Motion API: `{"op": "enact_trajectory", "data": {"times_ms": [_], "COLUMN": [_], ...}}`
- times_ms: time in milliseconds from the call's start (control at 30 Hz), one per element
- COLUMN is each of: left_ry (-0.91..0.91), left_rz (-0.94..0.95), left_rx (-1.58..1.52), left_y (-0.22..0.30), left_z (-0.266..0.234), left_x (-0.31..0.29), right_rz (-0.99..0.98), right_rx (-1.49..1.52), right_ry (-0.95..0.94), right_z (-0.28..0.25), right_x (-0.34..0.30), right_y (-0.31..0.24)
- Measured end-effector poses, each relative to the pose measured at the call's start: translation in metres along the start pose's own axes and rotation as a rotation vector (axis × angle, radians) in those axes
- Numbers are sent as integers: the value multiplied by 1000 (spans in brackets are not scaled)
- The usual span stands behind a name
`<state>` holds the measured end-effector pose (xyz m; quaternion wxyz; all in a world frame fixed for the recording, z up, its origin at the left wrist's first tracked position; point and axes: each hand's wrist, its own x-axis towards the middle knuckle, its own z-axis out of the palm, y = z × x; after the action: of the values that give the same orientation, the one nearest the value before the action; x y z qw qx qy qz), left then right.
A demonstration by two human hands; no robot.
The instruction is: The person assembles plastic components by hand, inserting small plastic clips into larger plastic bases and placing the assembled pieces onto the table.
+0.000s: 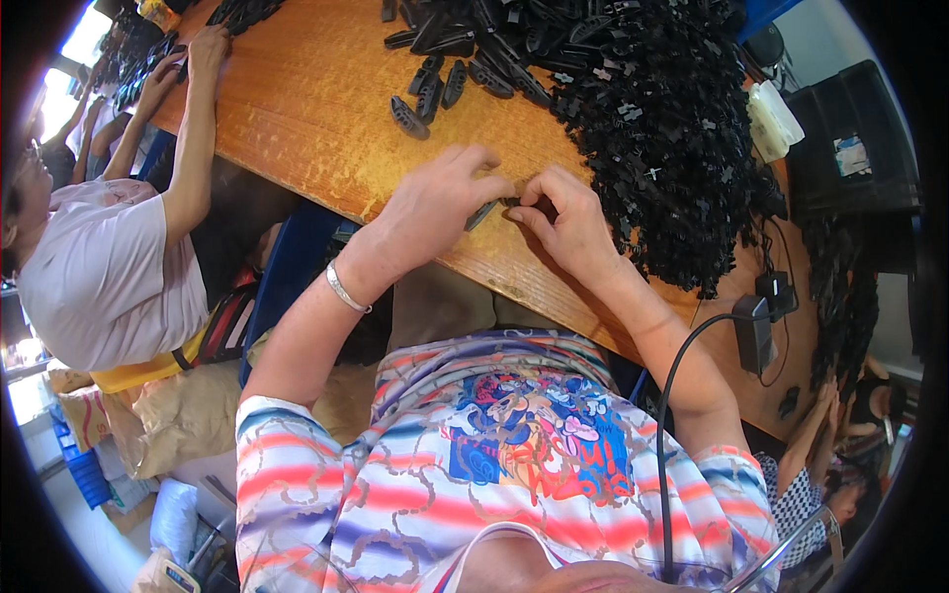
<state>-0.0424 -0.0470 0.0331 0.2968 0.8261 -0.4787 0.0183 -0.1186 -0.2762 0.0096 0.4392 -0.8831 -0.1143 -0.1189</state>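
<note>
Over the near edge of the wooden table, my left hand (430, 203), with a silver bracelet at the wrist, is closed on a dark oval plastic part (480, 215); most of it is hidden by the fingers. My right hand (568, 219) meets it from the right, thumb and forefinger pinching a small black plastic piece (512, 202) against or close beside the part; contact is hard to make out. Just beyond my hands lie several loose black oval slotted plastic parts (408, 118). A large heap of small black plastic pieces (662, 148) rises beside my right hand.
More oval parts (514, 44) are piled at the far side of the wooden table (297, 109). A black power adapter (753, 331) with cables sits at the right, near a black crate (855, 148). Another person's hand (206, 49) works at the far left.
</note>
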Motion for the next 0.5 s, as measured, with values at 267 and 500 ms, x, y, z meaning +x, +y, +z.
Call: {"op": "enact_trajectory", "data": {"times_ms": [267, 500], "left_ry": [-30, 33], "left_rz": [-63, -224], "left_rx": [10, -122], "left_y": [-5, -6], "left_z": [-9, 2], "left_x": [-6, -19], "right_rz": [41, 45], "right_rx": [50, 148], "right_ry": [3, 35], "right_z": [-4, 17], "right_x": [-3, -2], "right_y": [-6, -13]}}
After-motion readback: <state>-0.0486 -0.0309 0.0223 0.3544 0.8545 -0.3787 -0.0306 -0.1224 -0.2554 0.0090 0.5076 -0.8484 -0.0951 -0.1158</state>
